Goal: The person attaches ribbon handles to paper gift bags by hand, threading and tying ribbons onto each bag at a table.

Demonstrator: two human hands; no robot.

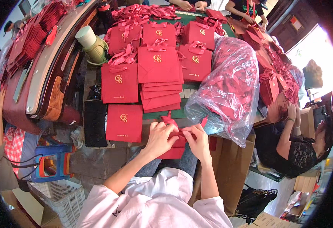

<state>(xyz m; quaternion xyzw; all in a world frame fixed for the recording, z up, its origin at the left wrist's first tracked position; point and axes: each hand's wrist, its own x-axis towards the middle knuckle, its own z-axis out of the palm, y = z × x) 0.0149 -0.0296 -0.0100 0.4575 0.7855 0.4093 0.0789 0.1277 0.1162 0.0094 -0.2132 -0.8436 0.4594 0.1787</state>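
A small red paper gift bag (172, 153) is held over my lap, below the table's front edge. At its top, my left hand (159, 138) is closed in a pinch on a red ribbon (169, 120). Close beside it, my right hand (199, 143) pinches the same ribbon, and a loose end sticks up past its fingers. The fingers partly hide the ribbon and the bag's top edge. In front of my hands lies a pile of red gift bags (158, 68) with gold print and ribbon handles. A single flat bag (124, 123) lies left of my hands.
A clear plastic sack (227, 87) full of red ribboned bags bulges at the right. A cardboard box (227, 171) stands beside my right arm. A pale green cup (93, 43) is at the back left. Co-workers (292, 148) sit around. A white crate (62, 197) is low left.
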